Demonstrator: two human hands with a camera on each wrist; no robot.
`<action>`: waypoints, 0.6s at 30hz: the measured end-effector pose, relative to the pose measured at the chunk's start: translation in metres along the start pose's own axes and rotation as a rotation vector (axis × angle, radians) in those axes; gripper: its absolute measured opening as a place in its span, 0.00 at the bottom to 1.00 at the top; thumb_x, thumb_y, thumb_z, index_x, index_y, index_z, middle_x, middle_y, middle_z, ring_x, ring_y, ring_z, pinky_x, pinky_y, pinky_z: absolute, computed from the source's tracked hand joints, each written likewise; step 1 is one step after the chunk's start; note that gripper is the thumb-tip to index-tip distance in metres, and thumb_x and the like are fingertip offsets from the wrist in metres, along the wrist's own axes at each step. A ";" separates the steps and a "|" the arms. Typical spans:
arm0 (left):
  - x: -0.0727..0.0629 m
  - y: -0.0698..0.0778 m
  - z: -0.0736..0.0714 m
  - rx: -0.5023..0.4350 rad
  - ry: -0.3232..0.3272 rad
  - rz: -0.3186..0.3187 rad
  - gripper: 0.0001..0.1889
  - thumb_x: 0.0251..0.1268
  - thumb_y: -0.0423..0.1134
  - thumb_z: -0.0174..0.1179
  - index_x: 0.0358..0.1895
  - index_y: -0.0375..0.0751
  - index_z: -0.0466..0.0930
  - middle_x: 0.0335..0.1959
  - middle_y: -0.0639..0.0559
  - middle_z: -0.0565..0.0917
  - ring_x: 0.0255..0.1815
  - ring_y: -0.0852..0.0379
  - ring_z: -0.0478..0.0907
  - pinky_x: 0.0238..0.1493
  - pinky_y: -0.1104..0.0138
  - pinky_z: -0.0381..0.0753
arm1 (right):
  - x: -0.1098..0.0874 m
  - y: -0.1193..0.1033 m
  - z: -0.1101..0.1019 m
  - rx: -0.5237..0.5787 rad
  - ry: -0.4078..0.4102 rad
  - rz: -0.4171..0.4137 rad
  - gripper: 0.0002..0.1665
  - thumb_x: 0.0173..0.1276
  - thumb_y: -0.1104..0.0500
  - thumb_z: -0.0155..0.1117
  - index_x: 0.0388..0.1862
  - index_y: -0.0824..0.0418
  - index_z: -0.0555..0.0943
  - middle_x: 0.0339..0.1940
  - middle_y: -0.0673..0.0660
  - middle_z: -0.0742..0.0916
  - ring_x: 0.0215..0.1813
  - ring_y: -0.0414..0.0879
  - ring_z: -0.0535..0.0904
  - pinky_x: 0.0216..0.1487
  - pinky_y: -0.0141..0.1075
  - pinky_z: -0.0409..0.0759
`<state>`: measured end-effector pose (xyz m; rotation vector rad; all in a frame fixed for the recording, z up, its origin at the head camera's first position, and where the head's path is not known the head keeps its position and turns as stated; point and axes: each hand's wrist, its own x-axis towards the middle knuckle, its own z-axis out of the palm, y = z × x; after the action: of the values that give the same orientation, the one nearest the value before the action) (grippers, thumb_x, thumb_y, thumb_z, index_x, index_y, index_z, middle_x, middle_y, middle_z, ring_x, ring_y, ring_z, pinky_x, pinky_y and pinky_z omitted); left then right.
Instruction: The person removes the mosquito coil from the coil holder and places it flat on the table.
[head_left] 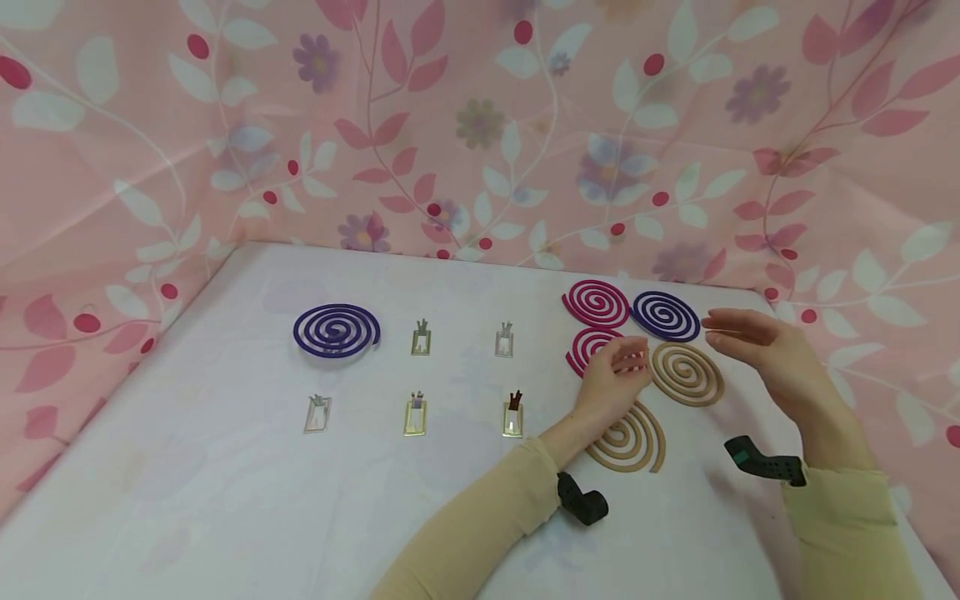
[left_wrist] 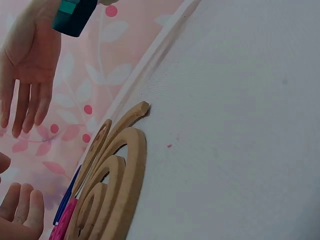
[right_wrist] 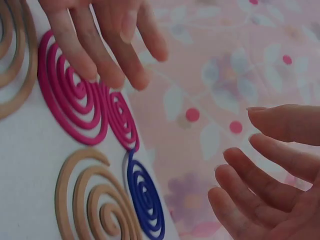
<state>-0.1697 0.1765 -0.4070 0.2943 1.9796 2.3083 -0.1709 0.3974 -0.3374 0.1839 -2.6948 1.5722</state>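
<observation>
My left hand hovers over the right-hand group of mosquito coils, partly covering the nearer pink coil. Its fingers are loosely bent and nothing shows between them. Beneath its wrist lies a tan coil. My right hand is raised at the right of the group, fingers spread and relaxed, holding nothing. Between the hands lies a second tan coil, with a dark blue coil behind it. Another pink coil sits at the back. In the right wrist view, both hands are apart from each other.
A separate dark blue coil stands at the table's left. Several small metal coil stands are spread in two rows across the middle, one with a dark brown top. A pink floral cloth hangs behind the white table.
</observation>
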 end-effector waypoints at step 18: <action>-0.004 0.017 -0.012 0.046 -0.006 0.044 0.18 0.61 0.26 0.64 0.55 0.38 0.81 0.51 0.52 0.85 0.51 0.58 0.82 0.49 0.80 0.80 | -0.006 -0.032 0.018 0.179 0.020 -0.016 0.26 0.72 0.61 0.64 0.68 0.54 0.76 0.52 0.40 0.85 0.52 0.30 0.80 0.50 0.16 0.73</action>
<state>-0.1671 0.1616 -0.3919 0.3514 2.0462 2.2870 -0.1612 0.3669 -0.3193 0.1908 -2.5292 1.8001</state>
